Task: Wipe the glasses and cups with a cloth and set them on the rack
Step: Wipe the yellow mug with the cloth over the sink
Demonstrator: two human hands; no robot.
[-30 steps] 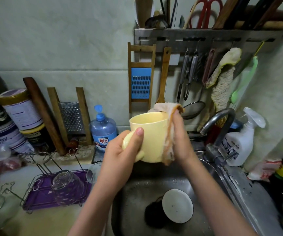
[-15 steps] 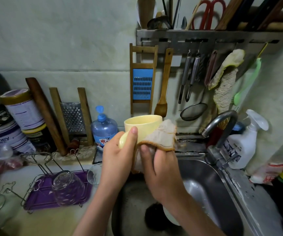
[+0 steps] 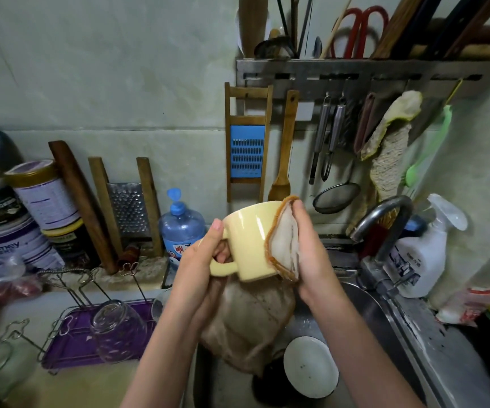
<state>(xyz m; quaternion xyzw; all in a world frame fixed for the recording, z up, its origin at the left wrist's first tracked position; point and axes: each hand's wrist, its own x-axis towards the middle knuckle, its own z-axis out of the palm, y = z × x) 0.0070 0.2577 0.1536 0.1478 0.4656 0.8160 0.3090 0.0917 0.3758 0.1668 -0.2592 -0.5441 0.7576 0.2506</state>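
Far left: stacked tins (image 3: 43,195). The big pale one low down shows letters ending "eney" (the rest is cut off or blurred).

Purple-bottomed wire rack (image 3: 70,346) sits on the counter (image 3: 90,387), just left of the sink (image 3: 385,334). One glass (image 3: 117,331) is upside down on it, with bare purple to the glass's left.

Blue bottle (image 3: 182,228) by the wall: red-and-white label, unreadable.

Left hand (image 3: 208,260) grips the yellow mug (image 3: 246,237) by its handle, fingers through the loop and thumb on top. The mug is tilted and held above the sink's back-left part.

Right hand (image 3: 308,260) curls round a fold of the cloth (image 3: 282,242) and presses it on the mug's side near the rim. The rest hangs under the mug.

White dish (image 3: 311,366) lies in the sink below. Faucet (image 3: 385,213) is right of the right hand, apart.

Spray bottle (image 3: 423,254) label: print too small to read.
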